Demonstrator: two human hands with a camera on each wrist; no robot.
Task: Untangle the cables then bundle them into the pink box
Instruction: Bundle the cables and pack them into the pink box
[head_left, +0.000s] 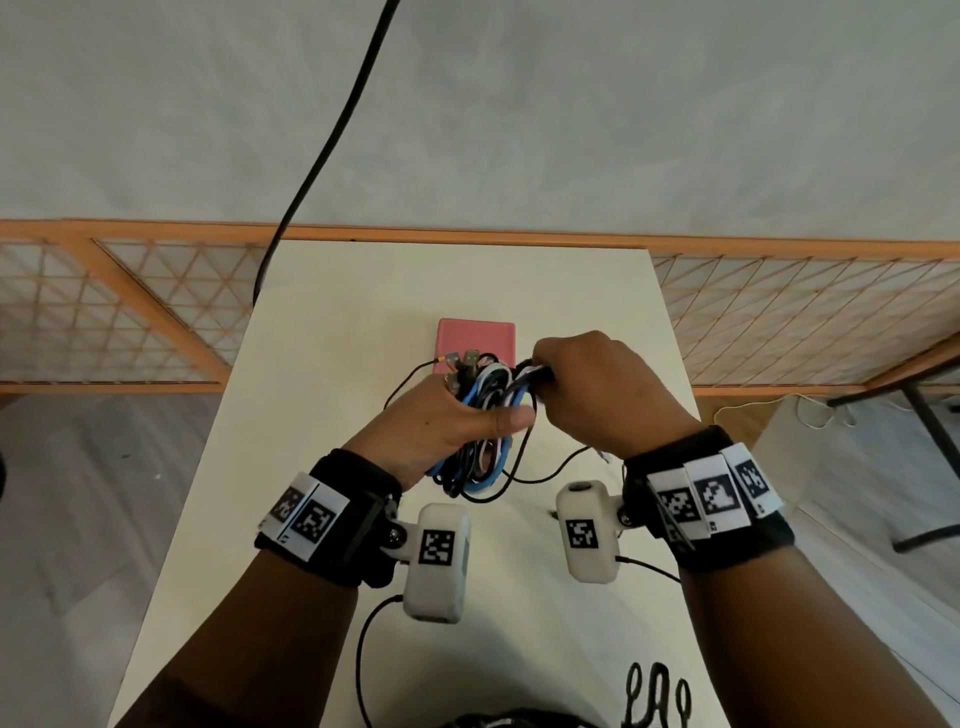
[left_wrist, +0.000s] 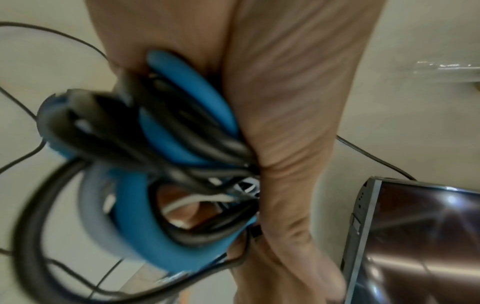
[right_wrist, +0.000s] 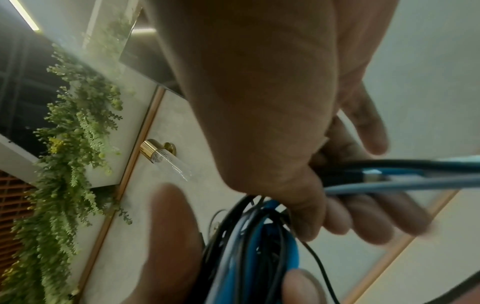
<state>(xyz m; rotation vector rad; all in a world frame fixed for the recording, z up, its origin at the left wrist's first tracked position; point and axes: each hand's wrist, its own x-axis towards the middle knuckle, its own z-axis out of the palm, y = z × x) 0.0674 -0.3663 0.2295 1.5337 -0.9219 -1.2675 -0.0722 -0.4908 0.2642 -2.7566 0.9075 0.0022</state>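
Near the table (head_left: 322, 467) edge, the left hand (head_left: 431, 431) grips the looped cables (head_left: 483, 415), thumb across them. The right hand (head_left: 597, 384) pinches strands at the bundle's far end. The box (head_left: 475, 338) lies just beyond.

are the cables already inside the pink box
No, the cables are bunched in the left hand above the table, nearer than the pink box, while the right hand grips some strands.
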